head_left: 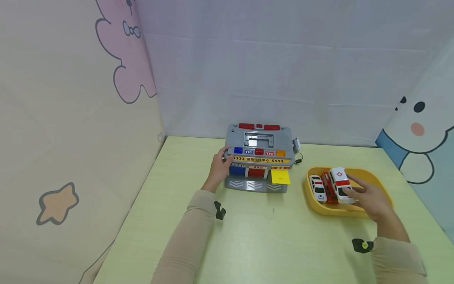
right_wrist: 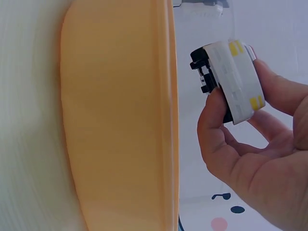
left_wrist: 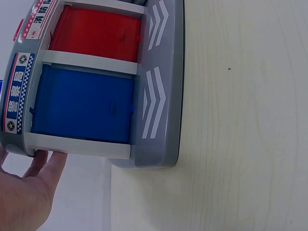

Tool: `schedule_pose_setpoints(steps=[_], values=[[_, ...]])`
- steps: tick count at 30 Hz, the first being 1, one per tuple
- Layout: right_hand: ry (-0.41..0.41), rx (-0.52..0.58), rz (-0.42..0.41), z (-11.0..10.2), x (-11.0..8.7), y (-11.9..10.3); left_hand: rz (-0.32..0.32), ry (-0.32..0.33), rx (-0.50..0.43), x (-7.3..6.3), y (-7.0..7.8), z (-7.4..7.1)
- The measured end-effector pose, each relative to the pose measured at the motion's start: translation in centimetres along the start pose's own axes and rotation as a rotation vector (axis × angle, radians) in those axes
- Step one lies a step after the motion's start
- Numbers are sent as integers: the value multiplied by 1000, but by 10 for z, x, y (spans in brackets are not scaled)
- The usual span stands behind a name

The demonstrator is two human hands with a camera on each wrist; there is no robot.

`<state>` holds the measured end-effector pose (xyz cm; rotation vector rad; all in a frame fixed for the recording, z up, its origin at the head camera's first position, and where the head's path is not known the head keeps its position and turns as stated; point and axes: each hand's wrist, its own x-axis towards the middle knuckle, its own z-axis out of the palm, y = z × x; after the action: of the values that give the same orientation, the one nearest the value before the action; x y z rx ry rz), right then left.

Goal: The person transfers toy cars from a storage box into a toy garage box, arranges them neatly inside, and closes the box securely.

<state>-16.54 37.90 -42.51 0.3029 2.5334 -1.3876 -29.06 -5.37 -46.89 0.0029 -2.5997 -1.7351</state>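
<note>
My right hand [head_left: 372, 199] pinches a white toy ambulance [head_left: 341, 185] with a red band, thumb on one side and fingers on the other. In the right wrist view the ambulance [right_wrist: 234, 81] is held above the rim of the yellow tray [right_wrist: 120, 115], its black underside showing. My left hand [head_left: 218, 169] grips the left end of a grey toy emergency station [head_left: 255, 144], thumb near the front corner. Its blue door [left_wrist: 83, 103] and red door [left_wrist: 95, 36] are down; the yellow door [head_left: 280, 177] juts outward.
In the tray [head_left: 340, 213] lie a white toy police car [head_left: 318, 188] and a red toy vehicle [head_left: 329, 188], partly covered by the ambulance. A small white handset [head_left: 296, 144] with a cord hangs at the station's right side. Cloth-covered walls border the pale table [head_left: 262, 240].
</note>
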Motion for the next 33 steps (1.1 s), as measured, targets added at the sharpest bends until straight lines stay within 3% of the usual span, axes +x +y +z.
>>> schedule_pose_setpoints(steps=[9, 33], values=[[-25, 77, -8, 17, -5, -7, 5, 5, -4, 0, 0, 1], [-93, 113, -48, 47, -20, -32, 11, -4, -19, 0, 1, -1]])
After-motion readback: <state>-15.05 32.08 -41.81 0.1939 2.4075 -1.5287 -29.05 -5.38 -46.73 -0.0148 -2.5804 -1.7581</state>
